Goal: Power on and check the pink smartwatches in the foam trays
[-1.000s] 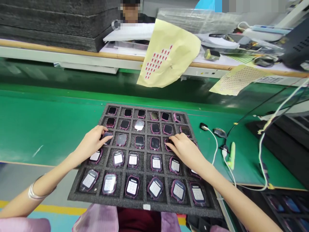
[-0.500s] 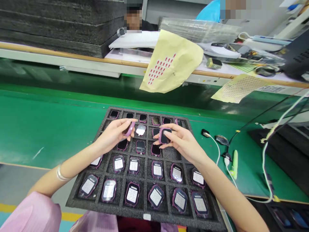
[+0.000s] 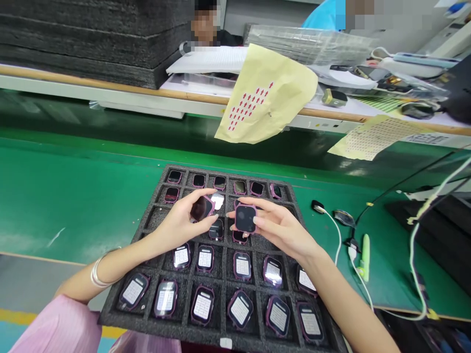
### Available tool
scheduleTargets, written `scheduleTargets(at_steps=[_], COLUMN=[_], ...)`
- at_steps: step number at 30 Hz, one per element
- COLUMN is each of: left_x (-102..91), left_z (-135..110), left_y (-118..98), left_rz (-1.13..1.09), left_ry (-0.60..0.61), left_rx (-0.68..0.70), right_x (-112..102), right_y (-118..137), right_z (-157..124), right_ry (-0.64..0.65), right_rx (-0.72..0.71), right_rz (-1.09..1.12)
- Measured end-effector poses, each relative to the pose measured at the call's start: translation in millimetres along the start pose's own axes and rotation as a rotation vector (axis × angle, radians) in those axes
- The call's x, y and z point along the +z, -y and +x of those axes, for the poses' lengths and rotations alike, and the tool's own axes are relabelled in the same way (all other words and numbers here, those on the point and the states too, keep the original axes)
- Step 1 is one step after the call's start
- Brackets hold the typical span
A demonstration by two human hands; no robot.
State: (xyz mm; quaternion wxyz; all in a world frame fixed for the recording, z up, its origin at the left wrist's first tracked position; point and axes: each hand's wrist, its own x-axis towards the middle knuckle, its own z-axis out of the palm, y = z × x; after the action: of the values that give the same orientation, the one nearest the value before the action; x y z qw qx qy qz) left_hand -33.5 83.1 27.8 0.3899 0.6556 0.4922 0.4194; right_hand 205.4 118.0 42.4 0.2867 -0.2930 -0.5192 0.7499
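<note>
Upper left of frame: stack of dark foam sheets [image 3: 91, 34] on the far bench. Below it, the green conveyor belt [image 3: 62, 196] runs across the whole width. Lower left: pink sleeve [image 3: 55, 328] and a silver bangle [image 3: 96, 268] on the left wrist. The left hand [image 3: 176, 228] is raised over the middle of the black foam tray [image 3: 115, 314]. Its thumb and fingers are closed on the edges of a purple-cased smartwatch body [image 3: 201, 208], tilted with the dark glossy screen facing the camera. The tray lies at lower centre, its near edge off the belt toward the person. The three far rows hold watch bodies screen up. The two near rows hold watch bodies [image 3: 203, 305] with white labelled backs up. The pocket at the left end of the third row shows only foam. Just right of centre, the right hand [image 3: 281, 229] pinches a second smartwatch body [image 3: 245, 218] between thumb and fingertips, dark face toward the camera. It is level with the first and near it, not touching, and both are held clear above the tray. Upper centre: a yellow sheet with red arrow stickers [image 3: 267, 95] hangs over the far bench edge, with a co-worker seated behind. Right of the tray on the belt: a white cable [image 3: 334, 230] and a green pen-shaped tool [image 3: 365, 250]. Upper right: a second yellow sheet [image 3: 371, 137].
</note>
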Motion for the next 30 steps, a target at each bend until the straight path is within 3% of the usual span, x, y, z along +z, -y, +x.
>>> scheduleTargets(at_steps=[8, 17, 25, 30], left_x=[3.2, 3.1, -1.4, -3.9], left_z=[-7, -8, -7, -6], left_y=[5, 3, 0, 0], left_rz=[0.108, 0.092, 0.088, 0.064], left_ry=[0.012, 0.029, 0.104, 0.089], left_rx=[0.079, 0.055, 0.023, 0.017], right_x=[-3, 3, 4, 5], right_y=[-4, -2, -3, -1], right_z=[-5, -9, -11, -12], right_ry=[-0.030, 0.048, -0.057, -0.044], right_rx=[-0.048, -0.040, -0.014, 0.001], right_rz=[-0.080, -0.039, -0.171, -0.222])
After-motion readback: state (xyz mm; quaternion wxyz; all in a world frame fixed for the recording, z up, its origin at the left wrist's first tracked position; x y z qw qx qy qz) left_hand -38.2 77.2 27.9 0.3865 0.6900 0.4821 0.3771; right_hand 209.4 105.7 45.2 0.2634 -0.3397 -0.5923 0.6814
